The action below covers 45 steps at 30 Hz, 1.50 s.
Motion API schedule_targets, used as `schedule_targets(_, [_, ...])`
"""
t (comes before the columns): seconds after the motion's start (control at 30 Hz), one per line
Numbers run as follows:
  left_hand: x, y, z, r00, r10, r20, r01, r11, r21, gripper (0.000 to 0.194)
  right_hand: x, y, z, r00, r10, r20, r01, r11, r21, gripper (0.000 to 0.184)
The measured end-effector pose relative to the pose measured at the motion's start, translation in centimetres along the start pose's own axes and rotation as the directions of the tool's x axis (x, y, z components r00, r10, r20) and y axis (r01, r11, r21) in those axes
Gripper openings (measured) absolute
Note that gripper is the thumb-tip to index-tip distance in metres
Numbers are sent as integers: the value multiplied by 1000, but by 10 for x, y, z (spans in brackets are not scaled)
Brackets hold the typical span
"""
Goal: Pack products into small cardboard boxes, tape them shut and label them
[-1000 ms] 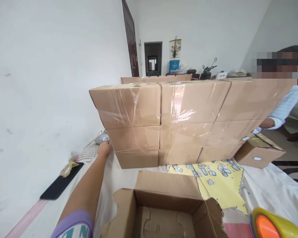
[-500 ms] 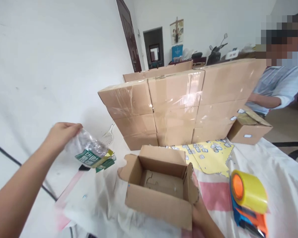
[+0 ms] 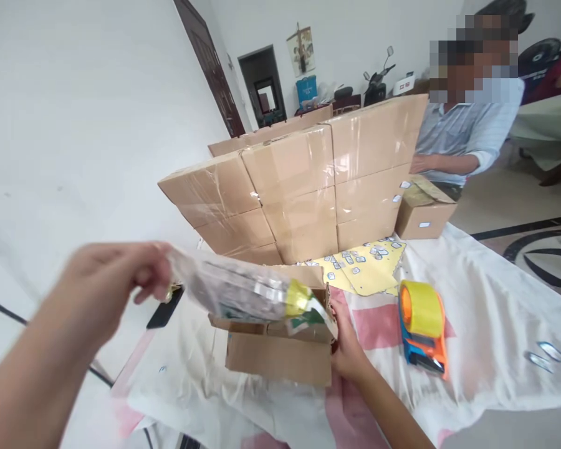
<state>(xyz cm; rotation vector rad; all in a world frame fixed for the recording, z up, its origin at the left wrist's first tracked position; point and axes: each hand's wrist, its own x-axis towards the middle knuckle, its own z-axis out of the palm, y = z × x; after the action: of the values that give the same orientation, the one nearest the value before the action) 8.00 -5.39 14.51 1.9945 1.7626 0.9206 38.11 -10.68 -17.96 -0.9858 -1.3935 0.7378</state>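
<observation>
My left hand (image 3: 126,274) pinches the end of a clear plastic packet (image 3: 247,290) with green and yellow printing. The packet lies slantwise over an open cardboard box (image 3: 280,362) and hides much of its inside; whether the two touch I cannot tell. At the box's right end, my right hand (image 3: 348,343) grips the cardboard wall and flap. To the right of that hand a tape dispenser (image 3: 423,355) with a yellow roll of tape (image 3: 425,308) rests on the cloth.
Behind the box stands a wall of taped cartons (image 3: 294,187). Yellow paper with small labels (image 3: 355,274) lies before it. One closed carton (image 3: 425,212) sits at the right, near a person (image 3: 467,131). A dark flat object (image 3: 163,312) is at the left.
My left hand has brought the packet rightward from beside the box to above it. My right hand keeps its hold on the box. The whole view has shifted.
</observation>
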Motion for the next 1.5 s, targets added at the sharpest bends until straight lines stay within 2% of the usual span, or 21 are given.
schedule_targets(0.07, [-8, -10, 38, 950, -76, 302, 50, 994, 93, 43, -2, 5, 0, 999, -18, -26, 17, 999, -34, 94])
schedule_targets(0.13, [-16, -28, 73, 879, -96, 466, -37, 963, 268, 45, -3, 5, -1, 999, -5, -53, 4, 1000, -21, 86])
schedule_targets(0.2, [-23, -46, 100, 872, -92, 481, -157, 878, 452, 44, -1, 0, -1, 998, 12, -55, -12, 1000, -3, 92])
schedule_targets(0.27, [-28, -60, 118, 874, -37, 485, -249, 823, 511, 44, 2, -8, -2, 1000, 6, -27, -7, 1000, -13, 102])
schedule_targets(0.4, [-30, -69, 130, 794, 227, 564, -459, 832, 311, 35, 8, -19, -3, 1000, -22, 15, 22, 998, -53, 101])
schedule_targets(0.5, [-26, -78, 128, 749, 408, 522, -584, 779, 229, 26, 3, -10, -3, 998, -38, 42, 44, 989, -139, 101])
schedule_targets(0.57, [-23, -91, 124, 790, 467, 396, -585, 767, 263, 26, -3, -2, -5, 994, -65, 83, 81, 974, -210, 100])
schedule_targets(0.63, [-23, -108, 120, 870, 456, 187, -492, 821, 289, 30, -7, 4, -6, 989, -79, 122, 107, 964, -243, 96])
schedule_targets(0.7, [-28, -128, 120, 941, 323, -98, -299, 932, 204, 33, -8, 6, -7, 987, -84, 137, 115, 964, -238, 93])
schedule_targets(0.77, [-38, -150, 128, 935, 83, -346, -101, 994, -35, 31, -7, 4, -7, 987, -95, 131, 123, 967, -222, 93])
schedule_targets(0.8, [-45, -162, 134, 915, -30, -402, -34, 988, -152, 30, -6, 3, -7, 987, -101, 126, 127, 969, -213, 93])
schedule_targets(0.83, [-51, -172, 142, 908, -105, -406, 9, 973, -231, 31, -5, 2, -7, 987, -105, 123, 129, 970, -204, 93])
schedule_targets(0.9, [-63, -191, 159, 947, -107, -303, 28, 967, -252, 35, -4, 1, -8, 987, -95, 126, 118, 974, -192, 93])
schedule_targets(0.97, [-73, -204, 173, 993, 23, -119, -45, 981, -187, 42, -3, 1, -8, 989, -85, 125, 107, 976, -188, 93])
schedule_targets(1.0, [-76, -207, 177, 994, 107, -37, -112, 978, -178, 46, -3, 1, -8, 989, -87, 123, 109, 977, -185, 93])
schedule_targets(1.1, [-79, -206, 179, 946, 311, 91, -285, 933, -218, 53, -2, 1, -9, 988, -111, 110, 129, 976, -176, 91])
schedule_targets(1.17, [-79, -201, 174, 924, 361, 128, -326, 916, -236, 54, -1, -1, -9, 986, -122, 109, 140, 974, -179, 87])
schedule_targets(1.27, [-78, -194, 168, 900, 387, 202, -324, 902, -286, 71, 2, -4, -8, 986, -128, 105, 146, 973, -180, 83])
schedule_targets(1.33, [-77, -189, 170, 909, 376, 182, -306, 895, -324, 70, 4, -6, -7, 985, -136, 103, 153, 973, -174, 84])
schedule_targets(1.4, [-75, -183, 178, 944, 316, 96, -267, 901, -342, 55, 6, -5, -6, 983, -154, 97, 169, 970, -175, 86])
schedule_targets(1.5, [-69, -171, 195, 993, 84, -79, -109, 914, -390, 43, 5, -2, -6, 983, -162, 85, 176, 964, -199, 87])
